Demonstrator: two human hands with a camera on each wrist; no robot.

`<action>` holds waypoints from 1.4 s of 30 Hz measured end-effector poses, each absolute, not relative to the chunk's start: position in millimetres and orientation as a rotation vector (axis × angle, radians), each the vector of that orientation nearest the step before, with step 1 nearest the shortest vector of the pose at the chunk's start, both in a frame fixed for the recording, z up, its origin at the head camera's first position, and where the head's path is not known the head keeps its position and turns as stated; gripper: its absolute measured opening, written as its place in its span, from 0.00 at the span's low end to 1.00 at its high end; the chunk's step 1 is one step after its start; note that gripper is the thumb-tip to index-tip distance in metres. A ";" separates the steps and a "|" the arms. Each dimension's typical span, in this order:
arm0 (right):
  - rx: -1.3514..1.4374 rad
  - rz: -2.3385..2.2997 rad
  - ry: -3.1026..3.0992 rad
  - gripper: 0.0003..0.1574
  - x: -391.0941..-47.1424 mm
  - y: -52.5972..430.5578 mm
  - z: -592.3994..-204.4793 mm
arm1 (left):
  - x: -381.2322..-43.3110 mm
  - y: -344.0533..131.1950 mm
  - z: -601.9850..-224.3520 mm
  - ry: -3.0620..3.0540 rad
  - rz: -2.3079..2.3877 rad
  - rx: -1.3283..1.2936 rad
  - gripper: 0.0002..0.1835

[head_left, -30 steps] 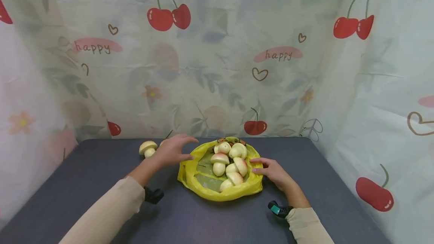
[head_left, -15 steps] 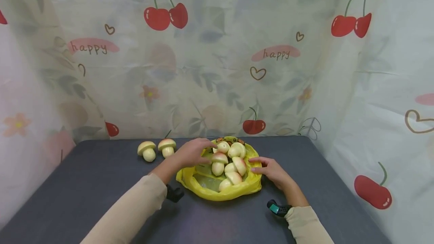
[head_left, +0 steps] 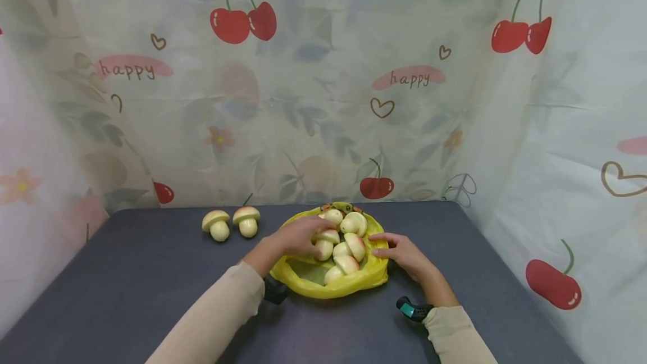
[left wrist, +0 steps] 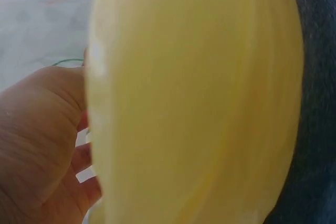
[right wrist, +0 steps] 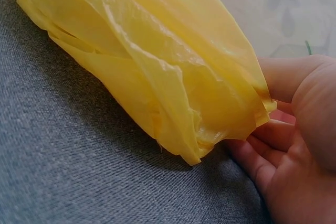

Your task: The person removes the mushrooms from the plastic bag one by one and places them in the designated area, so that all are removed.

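A yellow plastic bag [head_left: 329,291] lies on the dark table with its mouth spread wide. Several toy mushrooms [head_left: 354,223] with cream stems and pinkish caps are inside. My left hand [head_left: 295,236] reaches over the bag's left rim, thumb and fingers around a toy mushroom [head_left: 324,249] on the left side. In the left wrist view the bag's wall hides most of those fingers. At the right rim, my right hand [head_left: 404,254] holds the bag's edge between thumb and fingers. The right wrist view shows this hand [right wrist: 299,129] at the crumpled yellow plastic [right wrist: 173,77].
Two more toy mushrooms, one tan-capped [head_left: 217,226] and one pink-capped [head_left: 247,221], stand at the back left of the table [head_left: 126,274]. A green and brown patterned piece [head_left: 343,206] shows at the bag's back rim. A cherry-print curtain [head_left: 303,100] hangs behind.
My left hand has moved right, from beside the pink-capped mushroom over the bag's rim to a mushroom inside. The right hand keeps its place at the right rim.
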State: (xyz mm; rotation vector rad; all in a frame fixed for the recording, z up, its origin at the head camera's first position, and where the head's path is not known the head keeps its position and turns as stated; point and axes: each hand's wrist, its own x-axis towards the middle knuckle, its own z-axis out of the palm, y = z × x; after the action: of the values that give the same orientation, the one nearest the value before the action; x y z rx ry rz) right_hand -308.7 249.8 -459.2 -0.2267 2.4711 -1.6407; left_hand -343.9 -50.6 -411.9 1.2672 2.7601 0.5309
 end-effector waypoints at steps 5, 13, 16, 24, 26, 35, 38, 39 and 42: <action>-0.248 -1.639 2.474 0.27 -309.4 249.0 -459.3 | -342.2 -45.7 -413.0 2.775 0.490 1.229 0.39; -0.219 -1.634 2.474 0.26 -309.8 248.1 -461.3 | -335.7 -41.1 -411.2 2.808 0.384 1.161 0.43; -0.220 -1.634 2.474 0.26 -309.9 248.5 -462.5 | -335.7 -40.5 -410.3 2.819 0.375 1.179 0.43; -0.235 -1.636 2.479 0.27 -309.3 249.0 -460.8 | -337.1 -48.1 -399.9 2.833 0.431 1.242 0.43; -0.230 -1.635 2.481 0.27 -309.4 249.3 -461.0 | -335.2 -50.0 -395.1 2.832 0.448 1.221 0.44; -0.229 -1.630 2.472 0.27 -309.4 248.0 -461.0 | -319.0 -67.9 -383.8 2.872 0.665 1.157 0.47; -0.223 -1.642 2.459 0.27 -309.2 247.7 -460.4 | -314.1 -76.4 -383.6 2.900 0.777 1.175 0.47; -0.223 -1.646 2.457 0.27 -309.1 247.7 -460.0 | -312.6 -79.3 -384.0 2.911 0.803 1.179 0.47; -0.229 -1.649 2.459 0.28 -308.3 247.2 -459.2 | -308.3 -87.6 -385.3 2.933 0.903 1.224 0.46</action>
State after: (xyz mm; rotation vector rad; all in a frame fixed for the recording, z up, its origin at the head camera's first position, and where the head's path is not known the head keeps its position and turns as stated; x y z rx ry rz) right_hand -308.3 247.2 -459.2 -0.2292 2.4590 -1.6486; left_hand -308.3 -87.6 -385.3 1.2239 2.9328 0.9033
